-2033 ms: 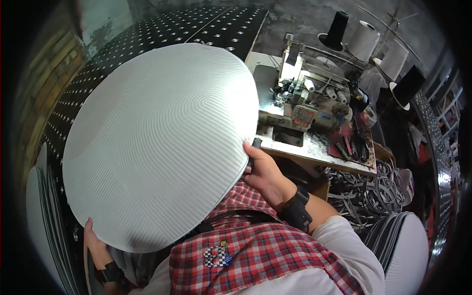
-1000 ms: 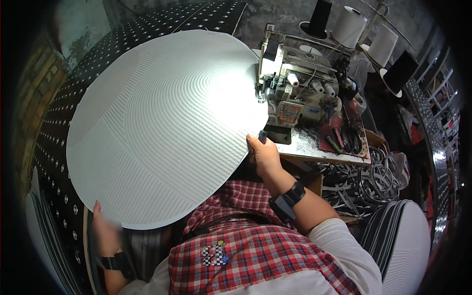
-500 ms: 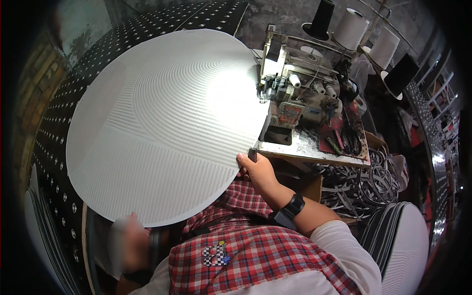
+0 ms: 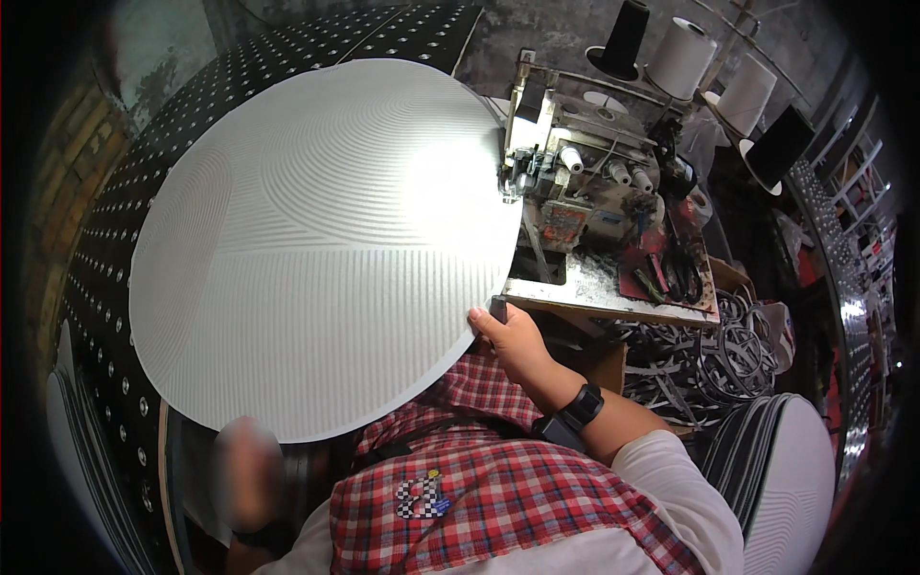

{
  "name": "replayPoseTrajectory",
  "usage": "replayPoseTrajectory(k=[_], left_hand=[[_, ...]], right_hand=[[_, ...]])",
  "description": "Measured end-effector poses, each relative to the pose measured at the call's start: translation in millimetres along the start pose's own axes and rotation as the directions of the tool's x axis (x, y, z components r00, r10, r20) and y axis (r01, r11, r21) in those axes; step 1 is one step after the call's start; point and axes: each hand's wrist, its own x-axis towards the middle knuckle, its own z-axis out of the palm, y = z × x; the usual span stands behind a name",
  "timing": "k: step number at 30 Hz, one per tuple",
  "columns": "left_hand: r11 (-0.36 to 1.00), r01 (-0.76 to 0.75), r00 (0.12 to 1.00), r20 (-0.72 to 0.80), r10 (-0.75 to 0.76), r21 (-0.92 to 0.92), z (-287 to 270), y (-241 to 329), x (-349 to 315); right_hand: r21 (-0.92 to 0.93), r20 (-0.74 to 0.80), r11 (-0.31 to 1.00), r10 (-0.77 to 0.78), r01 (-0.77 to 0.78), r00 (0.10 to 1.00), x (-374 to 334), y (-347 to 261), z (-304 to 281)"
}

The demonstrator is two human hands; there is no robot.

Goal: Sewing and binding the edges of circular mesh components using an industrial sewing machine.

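Observation:
A large round grey-white mat (image 4: 316, 335) with grooved arcs and straight lines lies flat, its right edge under the head of an overlock sewing machine (image 4: 594, 163). A bright lamp spot falls on the mat by the needle area. My right hand (image 4: 517, 347) pinches the mat's near right edge, thumb on top and the other fingers mostly hidden beneath. Beside that thumb is a small dark piece (image 4: 497, 309) that I cannot identify. Smeared by motion, my left hand (image 4: 253, 474) is at the mat's near left rim; its finger positions are unclear.
Black and white thread cones (image 4: 682, 57) stand behind the machine. Tangled trimmed strips (image 4: 719, 355) fill a box below its table. Stacked round mats stand at the right (image 4: 791, 479) and far left (image 4: 81, 460). A black studded table (image 4: 115, 335) supports the mat.
The mat has turned counterclockwise, its right edge moving away past the machine head. A narrow strip now shows in the machine table's opening. My right hand shifted slightly right; my left remains blurred.

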Motion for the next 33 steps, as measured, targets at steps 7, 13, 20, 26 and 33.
replayPoseTrajectory(k=[7, 13, 20, 26, 33], left_hand=[[0.998, 0.012, 0.994, -0.112, -0.019, -0.057, 11, 18, 13], [1.0, 0.009, 0.998, -0.055, -0.009, -0.005, 17, 4, 10], [0.996, 0.042, 0.999, -0.02, -0.043, -0.084, 18, 9, 10], [0.996, 0.058, 0.997, 0.045, -0.055, -0.072, 33, 14, 5], [0.999, 0.041, 0.988, 0.149, -0.045, 0.025, 8, -8, 7]], right_hand=[[0.005, -0.019, 1.0, 0.003, -0.003, 1.0, -2, -4, -3], [-0.051, -0.002, 0.999, -0.001, 0.001, 1.0, 1, -3, -5], [-0.037, 0.001, 0.999, 0.006, -0.006, 1.0, -1, -9, -1], [-0.06, -0.004, 0.998, 0.007, -0.008, 1.0, -5, -12, -1], [-0.071, 0.009, 0.997, 0.009, -0.008, 1.0, -2, -7, -1]])
